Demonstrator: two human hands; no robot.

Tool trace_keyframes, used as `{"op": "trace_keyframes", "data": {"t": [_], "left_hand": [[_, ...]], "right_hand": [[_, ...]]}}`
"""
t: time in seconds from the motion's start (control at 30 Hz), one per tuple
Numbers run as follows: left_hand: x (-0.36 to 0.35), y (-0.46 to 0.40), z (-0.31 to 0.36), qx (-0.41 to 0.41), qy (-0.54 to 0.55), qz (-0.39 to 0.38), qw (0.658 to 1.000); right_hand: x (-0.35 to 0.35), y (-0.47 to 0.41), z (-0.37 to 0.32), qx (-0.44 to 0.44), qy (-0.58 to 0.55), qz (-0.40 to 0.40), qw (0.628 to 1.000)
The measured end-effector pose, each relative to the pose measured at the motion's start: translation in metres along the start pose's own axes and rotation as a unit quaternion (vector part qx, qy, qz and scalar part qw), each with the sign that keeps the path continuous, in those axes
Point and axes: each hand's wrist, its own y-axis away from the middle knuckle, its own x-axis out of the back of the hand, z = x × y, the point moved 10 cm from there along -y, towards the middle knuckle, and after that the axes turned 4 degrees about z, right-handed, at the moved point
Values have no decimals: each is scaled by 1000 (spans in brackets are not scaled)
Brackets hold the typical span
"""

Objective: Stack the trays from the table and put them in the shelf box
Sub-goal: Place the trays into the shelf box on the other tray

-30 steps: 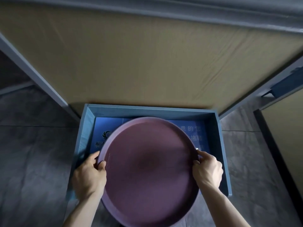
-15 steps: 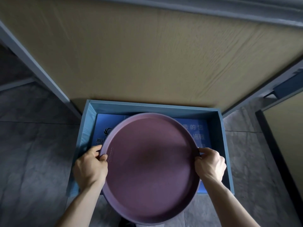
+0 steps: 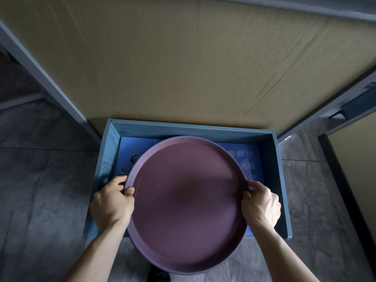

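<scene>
A wooden shelf board [image 3: 183, 64] overhangs a blue box [image 3: 272, 159] on the floor, above which a round purple tray [image 3: 187, 202] hangs, its rim gripped between left hand [image 3: 112, 202] and right hand [image 3: 261, 204].

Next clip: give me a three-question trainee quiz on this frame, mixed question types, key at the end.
1. True or false: the round purple tray already lies flat on the floor of the blue box.
2. Which hands have a grip on the tray's rim? A) left hand only B) right hand only C) both
3. Fill in: the sheet lying in the bottom of the box, printed with white characters, is ____ in colour.

Key
1. False: its near edge juts out past the box's front over the grey tiled floor.
2. C
3. Blue: the printed sheet.
</scene>
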Motion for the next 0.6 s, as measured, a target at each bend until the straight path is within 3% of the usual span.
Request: {"op": "trace_keyframes", "data": {"t": [0.3, 0.6], "left_hand": [[-10, -4, -7, 34, 18, -34, 999], [-26, -1, -24, 85, 38, -88, 992]], "right_hand": [[-12, 12, 26, -81, -97, -96, 987], [-21, 6, 38, -131, -203, -103, 965]]}}
